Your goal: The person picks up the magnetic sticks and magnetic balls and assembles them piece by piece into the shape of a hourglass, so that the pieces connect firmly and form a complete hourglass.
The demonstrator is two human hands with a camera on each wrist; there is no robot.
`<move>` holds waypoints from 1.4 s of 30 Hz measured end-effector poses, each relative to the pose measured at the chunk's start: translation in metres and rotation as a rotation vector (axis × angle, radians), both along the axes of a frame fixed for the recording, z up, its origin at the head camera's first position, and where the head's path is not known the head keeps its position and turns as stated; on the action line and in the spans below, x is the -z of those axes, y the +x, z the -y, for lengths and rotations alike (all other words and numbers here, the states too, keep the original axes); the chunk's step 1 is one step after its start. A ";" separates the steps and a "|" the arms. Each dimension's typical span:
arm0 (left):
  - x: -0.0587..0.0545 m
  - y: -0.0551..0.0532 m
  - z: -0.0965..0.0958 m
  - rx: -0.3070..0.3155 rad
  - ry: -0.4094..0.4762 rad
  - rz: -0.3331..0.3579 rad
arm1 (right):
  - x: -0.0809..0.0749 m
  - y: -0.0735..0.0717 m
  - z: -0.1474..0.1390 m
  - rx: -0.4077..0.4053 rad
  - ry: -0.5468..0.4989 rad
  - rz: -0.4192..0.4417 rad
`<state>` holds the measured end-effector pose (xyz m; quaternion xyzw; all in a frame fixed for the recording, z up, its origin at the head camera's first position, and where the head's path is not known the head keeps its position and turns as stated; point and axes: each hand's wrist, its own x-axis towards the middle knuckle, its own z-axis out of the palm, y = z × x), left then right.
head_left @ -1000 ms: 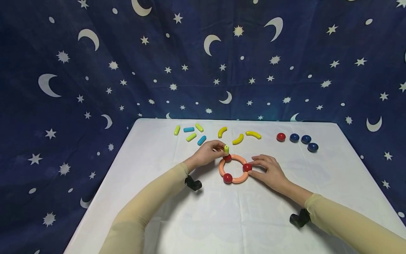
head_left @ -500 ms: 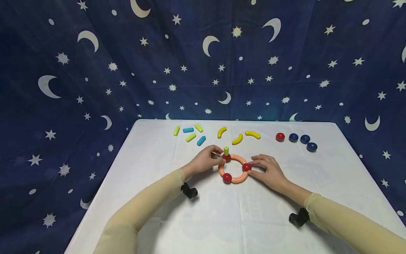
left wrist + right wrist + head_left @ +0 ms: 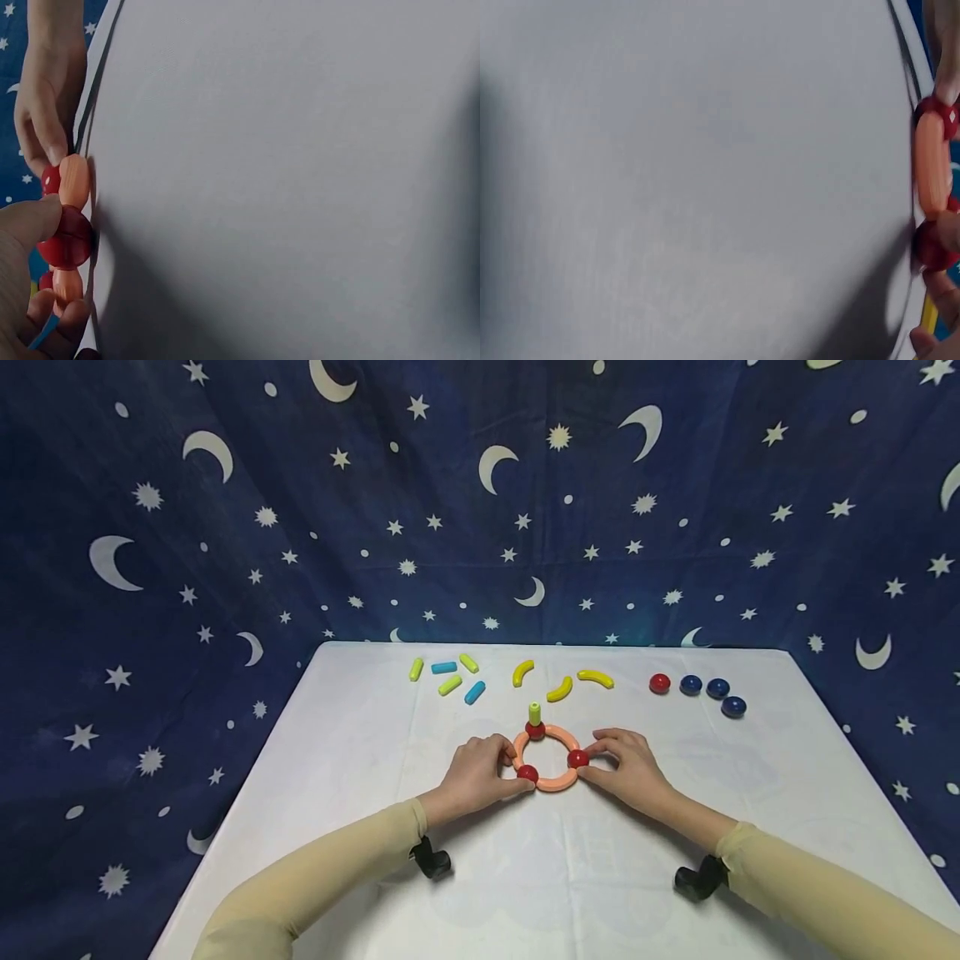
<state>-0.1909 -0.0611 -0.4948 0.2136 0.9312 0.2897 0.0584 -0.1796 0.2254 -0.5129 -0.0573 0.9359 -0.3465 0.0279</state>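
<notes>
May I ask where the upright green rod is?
In the head view, the green rod stands on the orange ring's far red ball, beyond and right of the left hand.

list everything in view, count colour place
table: 1, white, underneath
ring curves: 3, orange, table centre
ring balls: 3, red, joining curves
upright stick: 1, lime, on farthest ring ball
green sticks: 3, lime, far left
blue sticks: 2, blue, among green sticks
loose curves: 3, yellow, far centre
loose ball: 1, red, far right
dark balls: 3, navy, right of loose ball
curtain: 1, navy, behind
wrist cameras: 2, black, at wrists
sleeves: 2, beige, on arms
left grip: 1, bare, at near-left ring ball
right grip: 1, bare, pinching right ring ball
</notes>
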 end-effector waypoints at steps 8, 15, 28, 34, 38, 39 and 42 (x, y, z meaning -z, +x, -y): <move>0.000 -0.009 0.005 0.021 0.049 0.043 | -0.006 0.019 0.008 0.022 0.072 -0.010; 0.000 -0.024 0.009 0.032 0.104 0.068 | -0.009 0.035 0.017 -0.020 0.068 -0.043; -0.005 -0.056 -0.003 0.091 0.110 0.084 | -0.019 0.039 0.019 -0.059 0.014 0.022; -0.005 -0.063 -0.013 0.085 0.115 0.125 | -0.015 0.003 -0.014 0.044 -0.062 0.014; -0.004 -0.065 -0.018 0.094 0.133 0.142 | -0.008 -0.013 -0.028 -0.020 -0.036 0.000; -0.004 -0.065 -0.020 0.096 0.136 0.146 | -0.006 -0.015 -0.030 -0.030 -0.036 0.001; -0.003 -0.065 -0.021 0.102 0.138 0.151 | -0.003 -0.018 -0.033 -0.045 -0.066 0.009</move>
